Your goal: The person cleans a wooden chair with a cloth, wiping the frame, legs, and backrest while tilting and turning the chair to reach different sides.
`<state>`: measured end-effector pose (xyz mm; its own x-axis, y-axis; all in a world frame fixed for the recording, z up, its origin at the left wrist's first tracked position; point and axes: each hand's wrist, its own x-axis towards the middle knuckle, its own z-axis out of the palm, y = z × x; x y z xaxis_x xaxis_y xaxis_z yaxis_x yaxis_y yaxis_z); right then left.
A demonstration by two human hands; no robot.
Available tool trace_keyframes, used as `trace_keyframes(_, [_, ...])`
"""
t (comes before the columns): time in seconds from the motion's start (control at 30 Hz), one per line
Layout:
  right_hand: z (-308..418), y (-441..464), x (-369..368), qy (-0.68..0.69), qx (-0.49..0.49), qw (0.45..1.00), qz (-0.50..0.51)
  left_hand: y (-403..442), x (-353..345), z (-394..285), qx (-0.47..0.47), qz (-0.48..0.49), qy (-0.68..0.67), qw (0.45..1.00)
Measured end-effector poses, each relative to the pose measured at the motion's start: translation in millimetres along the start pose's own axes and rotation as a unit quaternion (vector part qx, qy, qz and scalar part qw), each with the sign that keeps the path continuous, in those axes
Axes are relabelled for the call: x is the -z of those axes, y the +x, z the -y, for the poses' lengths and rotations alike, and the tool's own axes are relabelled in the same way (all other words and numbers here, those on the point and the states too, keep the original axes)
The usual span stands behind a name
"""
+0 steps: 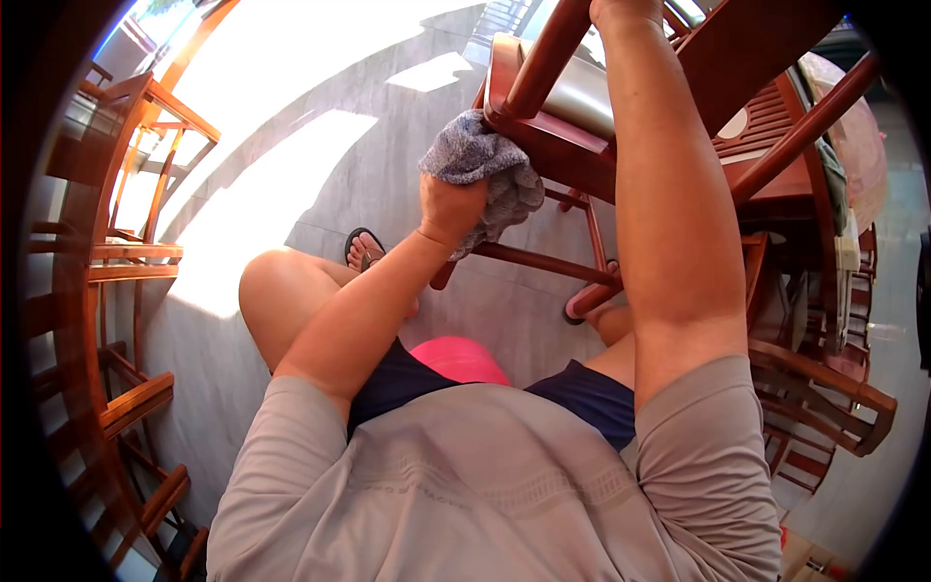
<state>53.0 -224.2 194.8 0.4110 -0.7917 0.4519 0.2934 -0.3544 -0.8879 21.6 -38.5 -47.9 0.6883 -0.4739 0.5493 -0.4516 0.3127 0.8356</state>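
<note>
My left hand (451, 206) is closed around a grey cloth (470, 145). The cloth is bunched against the front corner of a reddish-brown wooden chair (567, 155), and part of it hangs down below the seat edge. My right arm reaches up across the chair, with my right hand (626, 8) at the top edge of the view beside a wooden post. Its fingers are out of frame, so its grip does not show. The chair's lower rails stand between my feet.
I sit on something bright pink (456, 359). Wooden chairs (145, 242) line the left side. At the right are a wooden armrest (824, 388) and more dark wooden furniture. Sunlight falls on the grey floor (320, 165).
</note>
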Motion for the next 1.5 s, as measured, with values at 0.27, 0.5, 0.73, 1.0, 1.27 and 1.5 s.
trace_keyframes(0.27, [4,-6,-1,0.001,-0.003,1.0,0.003,6,-20,-26,0.158,0.067,-0.02,0.985])
trace_keyframes(0.5, [2,-6,0,0.017,-0.004,1.0,0.006,10,-21,-29,0.08,0.015,-0.034,0.996])
trace_keyframes(0.73, [4,-11,1,0.022,0.004,1.0,0.001,-3,-12,-13,0.046,-0.021,-0.066,0.997])
trace_keyframes(1.0, [3,-11,1,0.013,-0.001,1.0,-0.006,11,-12,-41,0.09,0.034,0.032,0.995])
trace_keyframes(1.27, [6,-12,-1,0.022,-0.007,1.0,0.009,2,-4,-10,0.0,-0.015,0.003,1.0])
trace_keyframes(1.5, [5,-10,0,0.012,-0.007,1.0,0.004,7,-17,-30,-0.019,-0.009,0.094,0.995])
